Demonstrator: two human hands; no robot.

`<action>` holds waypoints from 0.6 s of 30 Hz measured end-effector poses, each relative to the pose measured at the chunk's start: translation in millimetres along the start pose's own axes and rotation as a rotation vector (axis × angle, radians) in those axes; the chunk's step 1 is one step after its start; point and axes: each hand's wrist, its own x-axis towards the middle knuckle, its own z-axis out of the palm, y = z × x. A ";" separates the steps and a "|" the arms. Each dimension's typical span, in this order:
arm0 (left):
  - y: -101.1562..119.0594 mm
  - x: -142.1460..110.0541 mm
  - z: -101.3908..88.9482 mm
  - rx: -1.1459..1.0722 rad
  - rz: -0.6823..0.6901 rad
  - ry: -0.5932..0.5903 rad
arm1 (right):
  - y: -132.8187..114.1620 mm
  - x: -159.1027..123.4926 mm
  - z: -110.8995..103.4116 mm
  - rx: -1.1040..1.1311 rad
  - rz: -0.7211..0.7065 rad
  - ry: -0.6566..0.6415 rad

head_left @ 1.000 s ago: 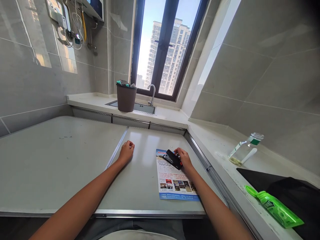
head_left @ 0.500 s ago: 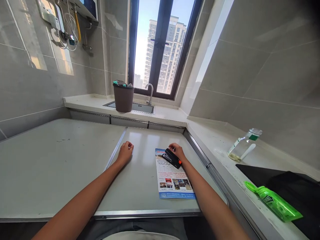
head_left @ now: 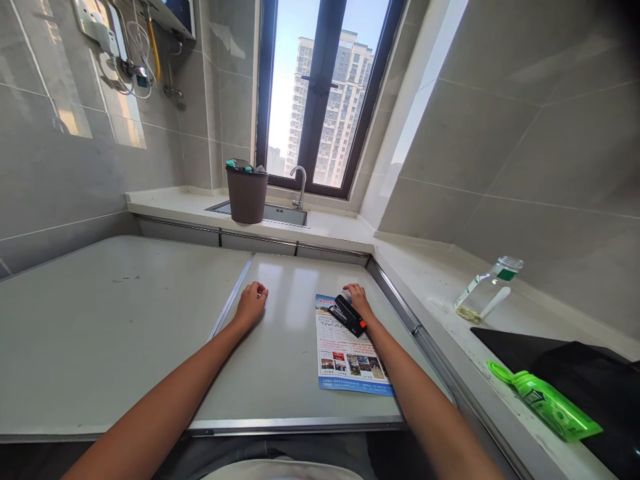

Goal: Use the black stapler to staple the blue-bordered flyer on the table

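Observation:
My right hand [head_left: 358,300] is curled against the far right side of a black stapler [head_left: 347,316] with an orange-red end. The fingers seem wrapped round it, though the thumb is hidden. Beneath the stapler lies a printed flyer [head_left: 333,340] with a blue border, text and small photos. A small pale patch shows by the fingertips; I cannot make out what it is. My left hand [head_left: 251,302] rests on the white table [head_left: 280,360], left of the flyer and apart from it. Its fingers are curled in, with nothing visible in them.
A brown bin [head_left: 247,195] stands by the sink [head_left: 287,215] and tap [head_left: 299,187] at the back. On the right counter are a glass jar [head_left: 493,290], a green squeeze pouch [head_left: 547,400] and a black cloth-like item [head_left: 595,373]. A metal strip [head_left: 233,297] crosses the table.
The flyer has shifted slightly right and turned a little, and my right hand and the stapler have moved slightly right with it. My left hand has stayed in place.

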 end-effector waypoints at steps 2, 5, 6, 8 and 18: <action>0.4 -0.3 0.1 0.004 0.002 -0.001 | 4.8 2.1 1.9 -0.001 0.006 -0.023; 1.0 -0.5 -0.2 0.001 -0.001 -0.006 | 8.6 7.4 6.7 0.005 0.008 -0.076; 1.1 -0.4 -0.3 -0.003 -0.006 -0.011 | 9.1 9.2 8.3 0.007 0.011 -0.095; 0.8 -0.1 -0.3 -0.013 -0.013 -0.019 | 9.6 12.0 10.9 0.010 0.021 -0.132; 1.4 3.9 0.0 -0.164 -0.035 0.065 | -4.5 12.7 6.2 0.003 0.058 -0.233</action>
